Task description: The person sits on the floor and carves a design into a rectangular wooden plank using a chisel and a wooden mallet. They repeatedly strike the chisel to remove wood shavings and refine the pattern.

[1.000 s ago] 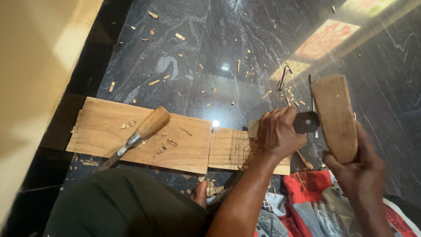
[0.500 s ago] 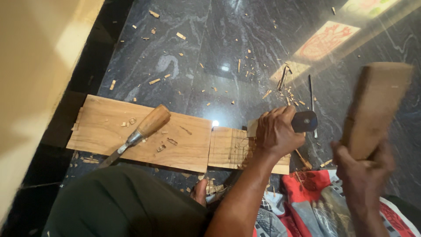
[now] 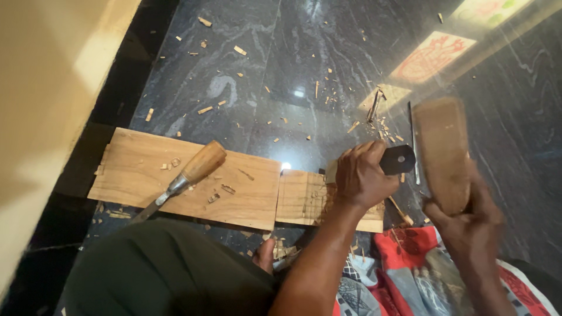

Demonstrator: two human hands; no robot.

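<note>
A chisel with a black handle end sits right of the frame's centre, held in the left hand, whose grip is wrapped fully round the handle so only the dark butt shows beyond the fingers; its blade is hidden under the hand where it meets the smaller wooden piece. Just to the right, the right hand is closed tight round the lower end of a wooden mallet, a flat brown block standing tall and slightly blurred, its face close beside the chisel's butt; whether the two touch cannot be told. The smaller piece lies end to end against a larger wooden board, which stretches to the left of the frame on the dark polished stone floor. On that board rests a second chisel with a rounded light wooden handle, lying diagonally with its metal blade running off the board's near edge. Wood chips are scattered over the floor in the upper middle, and a few lie on the board. A red patterned cloth fills the lower right, and a dark green clothed knee fills the lower left.
</note>
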